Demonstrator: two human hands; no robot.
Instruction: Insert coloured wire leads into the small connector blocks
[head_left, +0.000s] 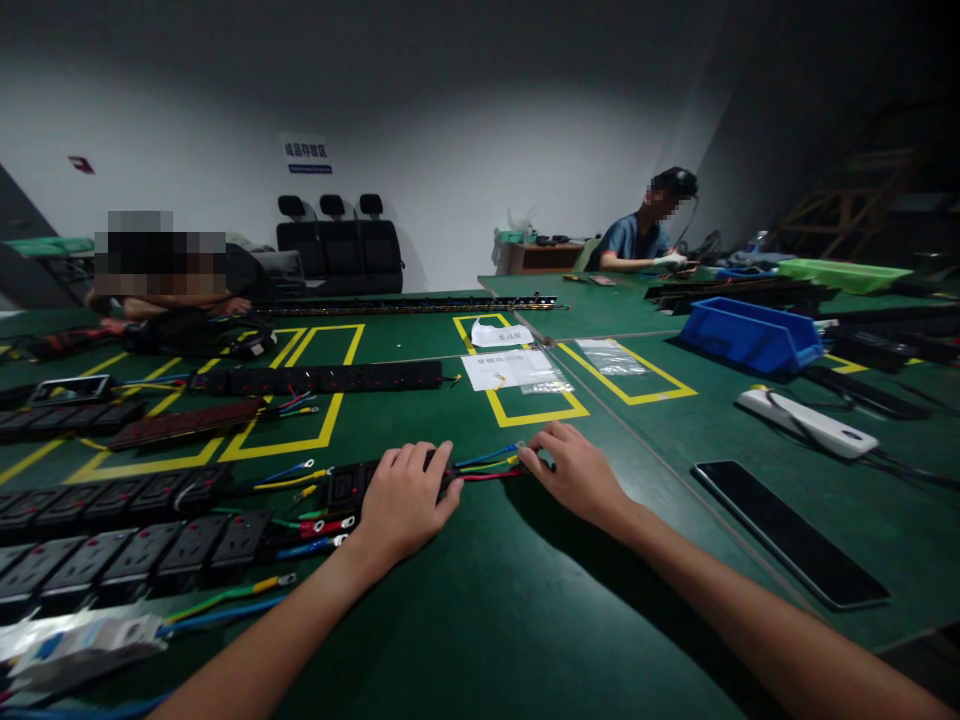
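My left hand (405,500) is closed over a short black socket module (346,488) lying on the green table. Its palm and fingers hide much of the module. Blue, yellow-green and red wires (486,464) run out of the module's right end. My right hand (574,468) pinches these wires near their ends, where a metal ring terminal shows by the fingertips. More wires with ring terminals (309,465) lie to the left of the module. Beside them rest rows of black socket strips (142,560) with coloured leads.
A black phone (787,530), a white power strip (806,422) and a blue bin (750,335) are at the right. Papers (504,370) and a long socket strip (360,376) lie ahead. One person (634,240) sits far right; another leans over the table at left.
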